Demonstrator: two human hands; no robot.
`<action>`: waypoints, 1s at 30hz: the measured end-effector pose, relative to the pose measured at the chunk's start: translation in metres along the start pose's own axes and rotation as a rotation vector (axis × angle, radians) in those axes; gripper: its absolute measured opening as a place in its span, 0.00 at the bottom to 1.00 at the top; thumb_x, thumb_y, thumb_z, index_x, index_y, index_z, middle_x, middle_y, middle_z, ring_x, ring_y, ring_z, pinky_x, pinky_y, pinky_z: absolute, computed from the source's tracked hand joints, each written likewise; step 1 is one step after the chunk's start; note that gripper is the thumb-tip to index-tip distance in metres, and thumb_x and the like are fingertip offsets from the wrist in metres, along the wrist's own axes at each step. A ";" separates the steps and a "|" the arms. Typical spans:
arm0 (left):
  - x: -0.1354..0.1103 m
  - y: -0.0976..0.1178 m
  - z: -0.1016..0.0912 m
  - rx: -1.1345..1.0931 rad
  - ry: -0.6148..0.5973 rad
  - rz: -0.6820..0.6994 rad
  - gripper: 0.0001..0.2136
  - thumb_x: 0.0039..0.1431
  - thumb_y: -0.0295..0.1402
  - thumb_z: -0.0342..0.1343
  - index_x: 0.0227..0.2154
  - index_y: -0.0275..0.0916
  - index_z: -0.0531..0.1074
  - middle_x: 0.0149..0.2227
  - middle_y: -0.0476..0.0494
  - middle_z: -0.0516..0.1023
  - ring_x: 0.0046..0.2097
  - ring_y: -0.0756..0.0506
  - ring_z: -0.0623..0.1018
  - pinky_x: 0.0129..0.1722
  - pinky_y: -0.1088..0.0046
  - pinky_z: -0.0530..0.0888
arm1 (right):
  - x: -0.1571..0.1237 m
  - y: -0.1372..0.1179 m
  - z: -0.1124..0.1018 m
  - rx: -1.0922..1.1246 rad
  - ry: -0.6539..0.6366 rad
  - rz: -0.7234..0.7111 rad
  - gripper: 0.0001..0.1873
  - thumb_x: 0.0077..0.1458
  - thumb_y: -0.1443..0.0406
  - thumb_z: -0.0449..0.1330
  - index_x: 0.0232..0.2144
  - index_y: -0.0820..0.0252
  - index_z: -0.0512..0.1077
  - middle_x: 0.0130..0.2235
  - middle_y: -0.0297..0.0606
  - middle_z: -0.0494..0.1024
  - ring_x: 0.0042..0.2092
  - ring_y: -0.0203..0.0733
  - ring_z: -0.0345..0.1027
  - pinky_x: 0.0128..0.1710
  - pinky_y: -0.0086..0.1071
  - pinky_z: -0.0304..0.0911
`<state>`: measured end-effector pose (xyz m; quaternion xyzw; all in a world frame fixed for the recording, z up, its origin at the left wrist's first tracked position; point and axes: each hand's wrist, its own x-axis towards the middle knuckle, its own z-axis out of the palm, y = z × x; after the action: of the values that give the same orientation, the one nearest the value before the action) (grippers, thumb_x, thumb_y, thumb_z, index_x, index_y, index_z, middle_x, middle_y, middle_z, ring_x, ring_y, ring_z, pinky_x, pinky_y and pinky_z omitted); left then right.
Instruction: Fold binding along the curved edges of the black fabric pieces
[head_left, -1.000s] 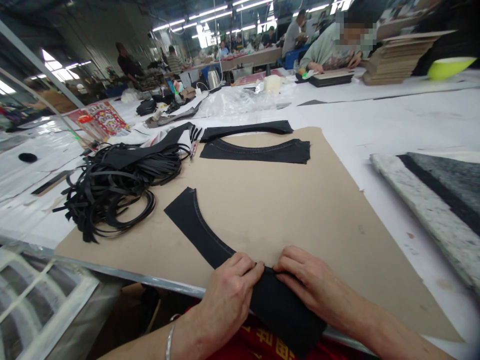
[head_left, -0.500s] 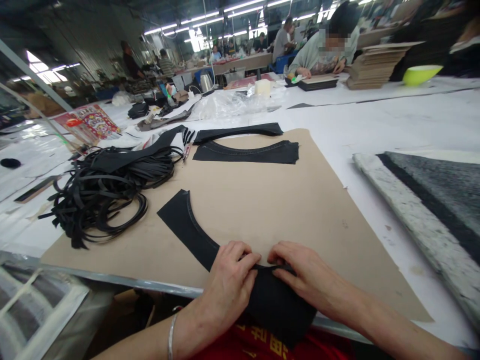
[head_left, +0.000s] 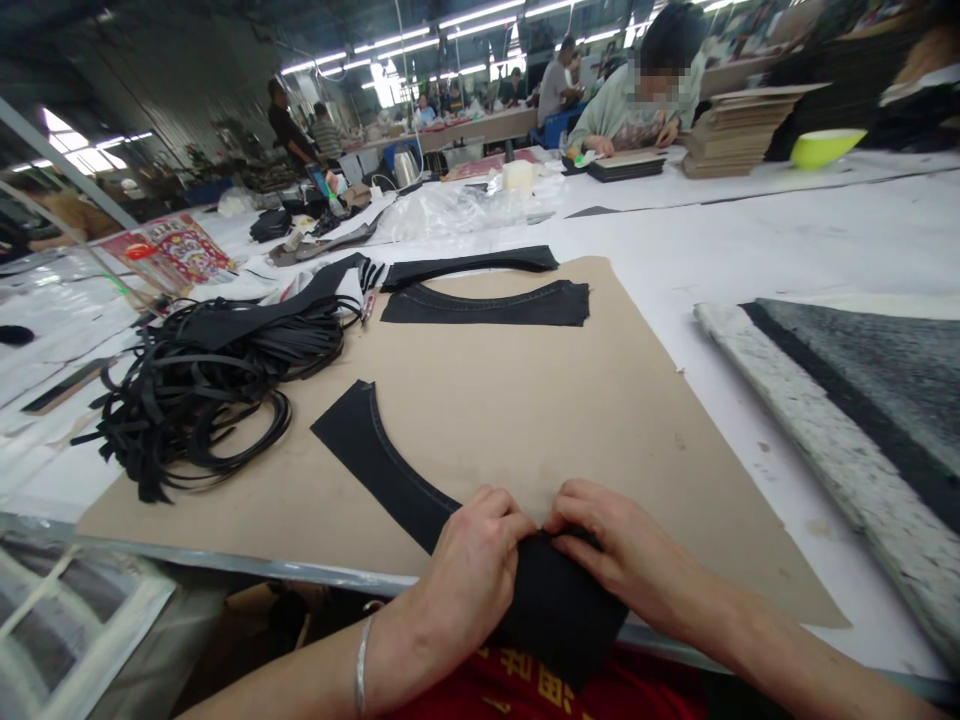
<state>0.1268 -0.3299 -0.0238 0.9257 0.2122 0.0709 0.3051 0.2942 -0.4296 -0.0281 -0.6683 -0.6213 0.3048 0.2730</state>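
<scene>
A curved black fabric piece [head_left: 390,470] lies across brown paper [head_left: 495,400], its near end hanging over the table edge. A stitched line follows its inner curve. My left hand [head_left: 484,550] is closed on the curved edge, fingertips pinching it. Close beside it, my right hand [head_left: 607,535] pinches the same edge between thumb and fingers. The edge under both sets of fingertips is partly hidden. Farther back on the paper rest two similar curved black pieces, a stitched one [head_left: 487,310] and a narrower one [head_left: 472,265].
Left of the paper sits a tangled heap of black strips [head_left: 217,370]. A grey and white padded stack [head_left: 840,430] lies at the right. Across the table, a person [head_left: 637,110] works beside stacked brown boards [head_left: 739,135] and a yellow-green bowl [head_left: 825,148].
My left hand has slid slightly right along the curved edge, and the gap between my hands has narrowed. Both hands still grip the fabric. The view has shifted a little.
</scene>
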 end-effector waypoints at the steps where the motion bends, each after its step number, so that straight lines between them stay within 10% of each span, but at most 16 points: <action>1: -0.003 -0.001 0.003 0.018 0.016 0.033 0.14 0.60 0.20 0.47 0.35 0.39 0.77 0.33 0.44 0.73 0.37 0.46 0.72 0.38 0.72 0.72 | -0.002 0.002 0.001 -0.006 0.008 -0.038 0.08 0.56 0.73 0.54 0.28 0.58 0.70 0.33 0.34 0.70 0.38 0.38 0.65 0.38 0.31 0.58; 10: -0.023 -0.007 0.016 0.113 0.070 0.214 0.17 0.63 0.21 0.43 0.52 0.33 0.68 0.43 0.39 0.72 0.44 0.43 0.70 0.48 0.63 0.72 | -0.010 0.014 -0.004 -0.034 -0.009 -0.174 0.11 0.63 0.69 0.50 0.30 0.59 0.69 0.34 0.37 0.69 0.37 0.39 0.64 0.37 0.32 0.60; 30: -0.023 -0.007 0.026 0.379 0.083 0.292 0.20 0.62 0.22 0.43 0.56 0.34 0.64 0.42 0.38 0.71 0.44 0.41 0.70 0.45 0.61 0.73 | -0.026 0.027 -0.012 -0.272 0.050 -0.334 0.15 0.66 0.67 0.46 0.34 0.60 0.72 0.33 0.40 0.70 0.37 0.40 0.60 0.38 0.34 0.58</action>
<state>0.1103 -0.3488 -0.0483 0.9835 0.0980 0.1110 0.1037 0.3198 -0.4571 -0.0383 -0.5939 -0.7520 0.1521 0.2423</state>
